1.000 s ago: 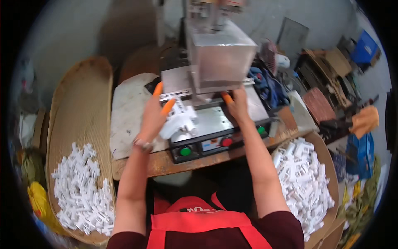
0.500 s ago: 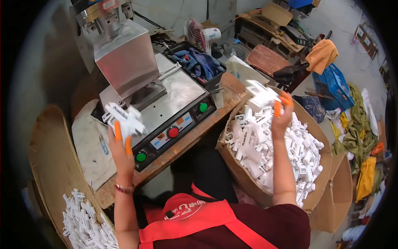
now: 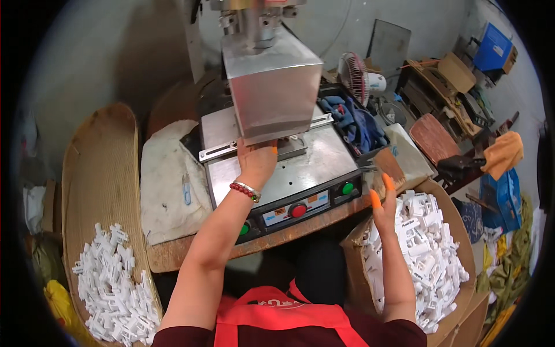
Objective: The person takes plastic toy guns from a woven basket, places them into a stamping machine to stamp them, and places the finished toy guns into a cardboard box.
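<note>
My left hand (image 3: 256, 160) reaches under the metal block (image 3: 274, 95) of the press, at the small fixture (image 3: 291, 148) on the steel work plate (image 3: 312, 168). Its fingers are mostly hidden by the block, so what they hold cannot be made out. Over the near-left rim of a cardboard box, my right hand (image 3: 385, 209) is raised with its orange-capped fingers apart and nothing between them. White plastic parts (image 3: 430, 248), some with dark print, fill the box.
A long woven basket (image 3: 104, 191) at left holds more white parts (image 3: 113, 289). On the bench, a cloth (image 3: 167, 191) carries a small blue-handled tool (image 3: 186, 191). Green buttons (image 3: 347, 188) flank a red button (image 3: 298, 210). Blue gloves (image 3: 361, 124) lie in a black tray near a fan (image 3: 354, 75).
My left hand has moved from in front of the press to under its block. The white part in my right hand is gone, and that hand is lower. The view has swung left.
</note>
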Tool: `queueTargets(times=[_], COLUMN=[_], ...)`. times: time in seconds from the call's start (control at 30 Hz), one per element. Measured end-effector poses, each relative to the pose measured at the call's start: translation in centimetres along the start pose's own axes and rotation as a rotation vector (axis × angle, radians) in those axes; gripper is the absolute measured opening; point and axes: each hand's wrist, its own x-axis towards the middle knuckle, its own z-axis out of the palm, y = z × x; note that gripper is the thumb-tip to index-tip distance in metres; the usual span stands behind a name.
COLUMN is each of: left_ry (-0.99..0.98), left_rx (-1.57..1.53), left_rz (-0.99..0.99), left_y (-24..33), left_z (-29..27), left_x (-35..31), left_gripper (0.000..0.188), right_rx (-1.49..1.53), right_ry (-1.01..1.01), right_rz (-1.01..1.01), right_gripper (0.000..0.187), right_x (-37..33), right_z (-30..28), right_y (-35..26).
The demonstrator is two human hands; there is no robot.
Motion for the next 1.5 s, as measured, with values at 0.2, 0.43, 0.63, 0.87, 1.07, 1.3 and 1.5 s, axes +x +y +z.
queueTargets(times=[0.2,0.43,0.63,0.87,1.07,1.3,1.5], left_ry=[-0.431,-0.408,0.046,-0.913,-0.300,-0.177,-0.403], left_rx=[-0.268,-0.293,-0.071,0.858,0.347,-0.008,-0.335], left_rz=[0.038,0.143,-0.403,-0.961,-0.609,-0.010,-0.022], left_y=[-5.4,-8.2,-24.9,-41.6,-30.9,-6.3,-4.3], left_z=[-12.6,-14.0,-23.6,-36.1,-33.8,-14.0,-13.3], left_x=[-6.5,-13.4,-23.8,-45.9,-25.8,-4.5,-3.4], left_gripper=[0.054,0.051,0.021,0.024,0.039,0.042,0.079], right_rx=[0.219,-0.016,0.226,0.204,-0.069,0.069,0.415], right_ry=[-0.413,-0.250,-0.363,-0.282,-0.014,-0.136,-0.192], right_rz=[0.143,0.044,0.277,0.350,-0.186,-0.388,-0.317], right_gripper=[0.075,0.059,0.065,0.062,0.045,0.037,0.026], right_x=[2.8,2.7,1.4,2.4,2.2,7.7,11.2], right_z=[4.5,6.0,3.3,4.0,6.5,13.2,16.2], right_y=[1.4,5.6,5.7,7.2,-4.8,-9.6,-9.6])
